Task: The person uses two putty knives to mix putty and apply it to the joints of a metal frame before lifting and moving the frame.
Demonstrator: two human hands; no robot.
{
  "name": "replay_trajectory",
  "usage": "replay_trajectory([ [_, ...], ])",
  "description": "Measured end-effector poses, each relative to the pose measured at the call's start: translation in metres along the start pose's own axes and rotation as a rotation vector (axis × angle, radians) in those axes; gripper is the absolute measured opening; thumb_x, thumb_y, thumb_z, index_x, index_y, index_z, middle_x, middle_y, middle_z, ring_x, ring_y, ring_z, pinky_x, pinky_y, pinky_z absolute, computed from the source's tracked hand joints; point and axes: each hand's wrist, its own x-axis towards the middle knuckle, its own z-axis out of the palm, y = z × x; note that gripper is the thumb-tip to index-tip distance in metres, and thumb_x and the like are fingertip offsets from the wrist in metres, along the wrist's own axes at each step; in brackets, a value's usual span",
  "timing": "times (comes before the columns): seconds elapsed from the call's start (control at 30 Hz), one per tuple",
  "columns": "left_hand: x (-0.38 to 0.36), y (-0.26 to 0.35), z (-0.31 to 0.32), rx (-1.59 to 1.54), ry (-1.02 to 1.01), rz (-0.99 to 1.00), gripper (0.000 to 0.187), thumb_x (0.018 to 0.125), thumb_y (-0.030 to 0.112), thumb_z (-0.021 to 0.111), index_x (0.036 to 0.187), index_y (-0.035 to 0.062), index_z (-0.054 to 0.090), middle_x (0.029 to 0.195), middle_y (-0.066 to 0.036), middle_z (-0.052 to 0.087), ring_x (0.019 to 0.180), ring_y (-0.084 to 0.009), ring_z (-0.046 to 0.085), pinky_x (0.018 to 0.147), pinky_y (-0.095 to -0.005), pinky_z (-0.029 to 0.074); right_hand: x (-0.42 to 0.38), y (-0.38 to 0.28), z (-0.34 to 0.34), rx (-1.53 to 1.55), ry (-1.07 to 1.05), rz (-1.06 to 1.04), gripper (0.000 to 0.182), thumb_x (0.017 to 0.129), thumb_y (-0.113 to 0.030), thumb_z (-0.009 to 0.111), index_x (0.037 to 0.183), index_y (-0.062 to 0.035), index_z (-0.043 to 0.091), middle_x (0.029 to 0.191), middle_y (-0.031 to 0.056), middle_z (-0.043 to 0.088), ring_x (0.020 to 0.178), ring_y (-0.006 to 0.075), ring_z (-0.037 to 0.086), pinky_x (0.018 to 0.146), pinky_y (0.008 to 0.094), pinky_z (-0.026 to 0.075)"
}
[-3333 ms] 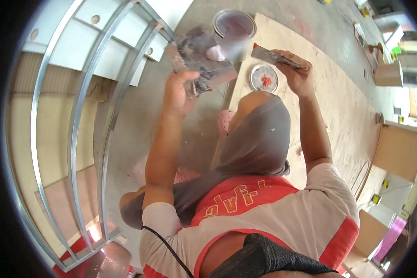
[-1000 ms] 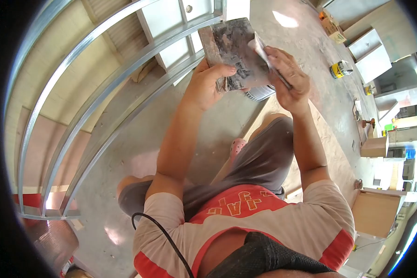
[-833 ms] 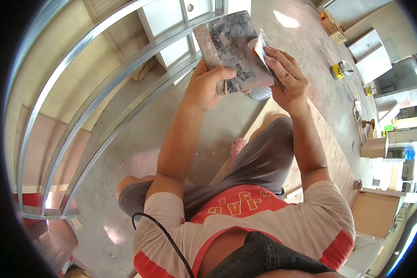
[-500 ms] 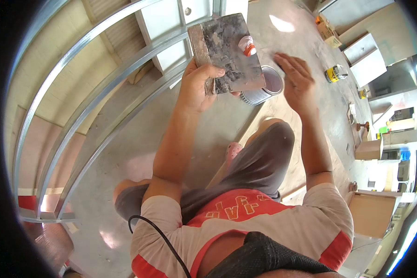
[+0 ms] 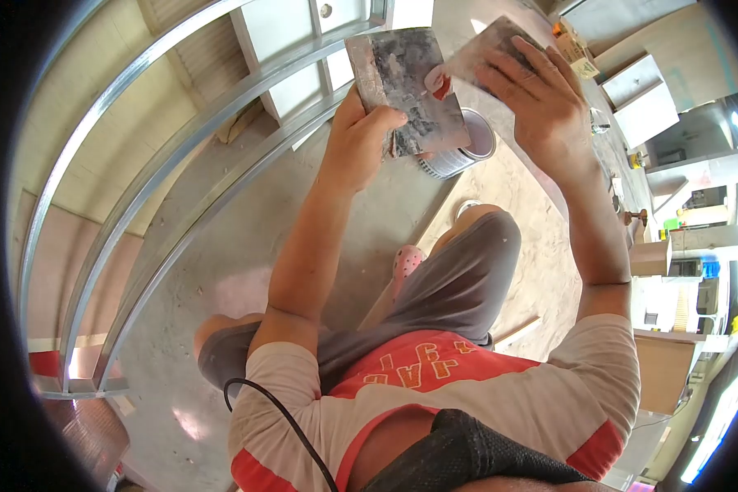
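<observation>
My left hand (image 5: 357, 148) is closed around the lower left of a rectangular putty board (image 5: 402, 86), thumb on its face. Grey and black smears cover the board. Near its right edge sits a small blob of pink and red putty (image 5: 439, 84). My right hand (image 5: 545, 107) grips a flat putty scraper (image 5: 492, 51), fingers spread over its face. The scraper's lower left corner meets the blob or lies just beside it. Below the board stands an open metal can (image 5: 477, 135), partly hidden by it.
Curved metal rails (image 5: 139, 156) arch along the left, with a white panelled frame (image 5: 283, 57) behind. Beneath my raised knee lies a wooden board (image 5: 525, 221). A cardboard box (image 5: 578, 53) and white cabinet parts (image 5: 644, 102) stand to the right.
My right hand has moved up and turned, bringing the scraper's face into view beside the putty blob. The putty board has shifted slightly and tilted in my left hand.
</observation>
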Motion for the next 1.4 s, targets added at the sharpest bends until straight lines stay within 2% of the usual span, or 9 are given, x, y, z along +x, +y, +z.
replay_trajectory([
  [0.3, -0.007, 0.019, 0.011, -0.329, 0.055, -0.083, 0.046, 0.073, 0.004, 0.047, 0.118, -0.0068, 0.043, 0.104, -0.019, 0.059, 0.081, -0.0301, 0.064, 0.051, -0.0429, 0.056, -0.003, -0.025, 0.015, 0.373, 0.05, 0.229, 0.05, 0.067, 0.005, 0.056, 0.115, -0.0077, 0.059, 0.115, 0.0086, 0.06, 0.105, 0.028, 0.058, 0.088, 0.0354, 0.049],
  [0.4, -0.008, 0.013, 0.002, -0.415, -0.015, -0.047, 0.049, 0.073, -0.001, 0.045, 0.121, -0.0028, 0.039, 0.106, -0.018, 0.056, 0.092, -0.0308, 0.061, 0.055, -0.0479, 0.057, -0.008, -0.048, 0.037, 0.514, 0.279, 0.328, 0.049, 0.069, 0.009, 0.055, 0.115, -0.0075, 0.06, 0.114, 0.0108, 0.061, 0.098, 0.0259, 0.063, 0.083, 0.0358, 0.051],
  [0.5, -0.007, 0.019, -0.007, -0.551, -0.181, 0.059, 0.047, 0.073, -0.001, 0.044, 0.12, -0.0027, 0.039, 0.107, -0.019, 0.055, 0.092, -0.0308, 0.061, 0.056, -0.0468, 0.058, -0.028, -0.043, 0.041, 0.426, -0.053, 0.288, 0.043, 0.072, 0.01, 0.054, 0.111, -0.0061, 0.062, 0.11, 0.0125, 0.062, 0.099, 0.0286, 0.062, 0.082, 0.0349, 0.051],
  [0.6, -0.015, 0.045, 0.005, -0.368, -0.036, 0.218, 0.047, 0.074, -0.001, 0.046, 0.12, -0.0029, 0.039, 0.105, -0.017, 0.055, 0.09, -0.0269, 0.061, 0.062, -0.0414, 0.056, -0.047, -0.047, 0.053, 0.744, 0.038, 0.736, 0.03, 0.079, 0.005, 0.052, 0.105, -0.0037, 0.064, 0.104, 0.0135, 0.065, 0.096, 0.0267, 0.063, 0.081, 0.0318, 0.051],
  [0.7, -0.008, 0.04, 0.004, -0.122, 0.202, 0.321, 0.048, 0.074, -0.001, 0.049, 0.121, -0.003, 0.038, 0.104, -0.013, 0.056, 0.089, -0.0212, 0.059, 0.071, -0.0344, 0.052, -0.045, -0.041, 0.023, 1.826, 0.45, 1.327, 0.025, 0.074, 0.008, 0.054, 0.098, 0.0081, 0.061, 0.093, 0.016, 0.065, 0.088, 0.0213, 0.064, 0.078, 0.0307, 0.051],
  [0.87, -0.011, 0.023, 0.022, -0.047, 0.103, 0.344, 0.049, 0.077, -0.003, 0.049, 0.124, -0.0036, 0.035, 0.112, -0.011, 0.051, 0.1, -0.0143, 0.051, 0.088, -0.0286, 0.041, -0.038, -0.052, 0.01, 1.947, 0.437, 1.361, 0.026, 0.069, 0.013, 0.054, 0.093, 0.0088, 0.061, 0.085, 0.0152, 0.065, 0.074, 0.021, 0.064, 0.068, 0.0293, 0.052],
  [1.17, -0.024, 0.017, 0.024, 0.385, -0.102, 0.232, 0.052, 0.077, -0.004, 0.048, 0.127, -0.0063, 0.035, 0.11, -0.008, 0.053, 0.097, -0.0126, 0.051, 0.086, -0.0273, 0.04, -0.031, -0.044, 0.013, 1.961, 0.37, 1.441, 0.025, 0.068, 0.012, 0.053, 0.092, 0.0097, 0.06, 0.081, 0.015, 0.065, 0.068, 0.021, 0.063, 0.063, 0.0314, 0.053],
  [1.33, -0.024, 0.016, 0.02, 0.409, -0.138, 0.143, 0.047, 0.079, 0.0, 0.047, 0.125, -0.0048, 0.038, 0.101, -0.011, 0.056, 0.089, -0.0122, 0.055, 0.07, -0.0266, 0.047, -0.041, -0.035, 0.026, 2.014, 0.368, 1.331, 0.033, 0.068, 0.012, 0.051, 0.101, 0.0105, 0.058, 0.085, 0.0156, 0.064, 0.074, 0.0219, 0.063, 0.069, 0.033, 0.052],
  [1.4, -0.02, 0.015, 0.023, 0.219, -0.039, 0.14, 0.047, 0.078, 0.0, 0.047, 0.124, -0.0035, 0.04, 0.102, -0.012, 0.056, 0.091, -0.0162, 0.058, 0.07, -0.0297, 0.05, -0.049, -0.033, 0.019, 1.994, 0.638, 1.129, 0.038, 0.07, 0.013, 0.049, 0.107, 0.0108, 0.055, 0.091, 0.0172, 0.063, 0.079, 0.024, 0.063, 0.074, 0.0362, 0.053],
])
